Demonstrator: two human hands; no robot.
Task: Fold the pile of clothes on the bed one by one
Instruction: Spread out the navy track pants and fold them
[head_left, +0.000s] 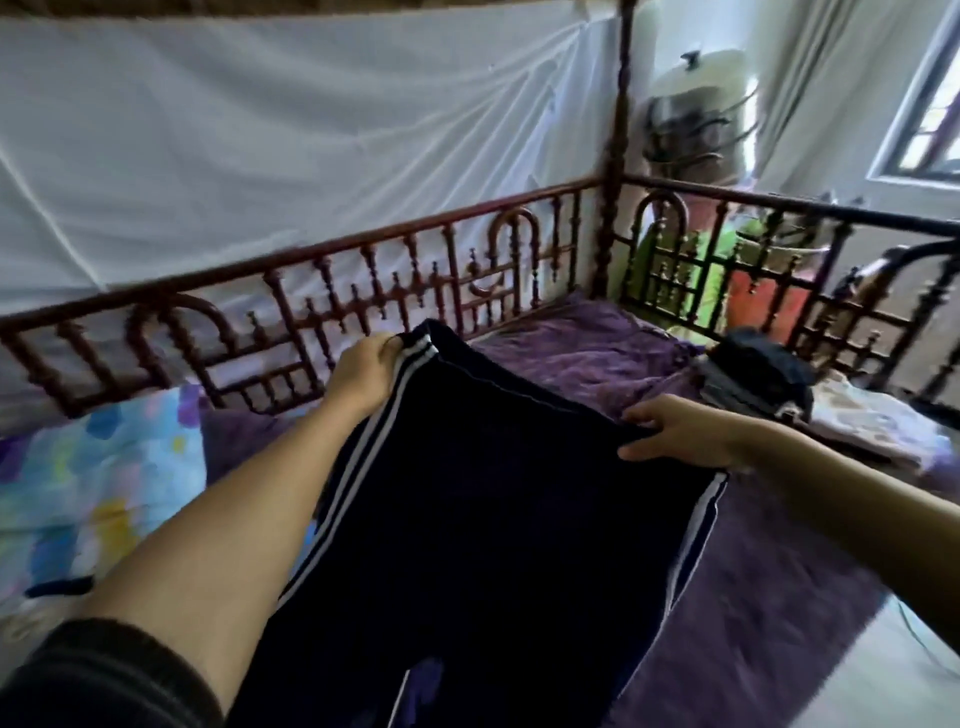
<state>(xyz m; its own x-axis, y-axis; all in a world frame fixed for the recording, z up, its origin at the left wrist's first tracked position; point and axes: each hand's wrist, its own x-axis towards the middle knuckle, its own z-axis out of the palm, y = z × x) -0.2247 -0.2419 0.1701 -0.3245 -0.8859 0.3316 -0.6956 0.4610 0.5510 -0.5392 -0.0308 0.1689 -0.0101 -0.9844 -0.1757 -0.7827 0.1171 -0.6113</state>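
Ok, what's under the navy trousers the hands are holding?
A purple blanket shows beside and beyond the trousers, so it likely runs on beneath them. Whatever lies straight under the cloth is covered.

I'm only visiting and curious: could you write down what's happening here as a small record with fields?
surface: purple bed cover
surround: carved wooden railing
item in hand: dark navy trousers with white side stripes, held spread above the cover
left hand: grips one top corner
right hand: grips the opposite top edge
fold state: not yet folded
set aside: stack of dark clothes at the far right
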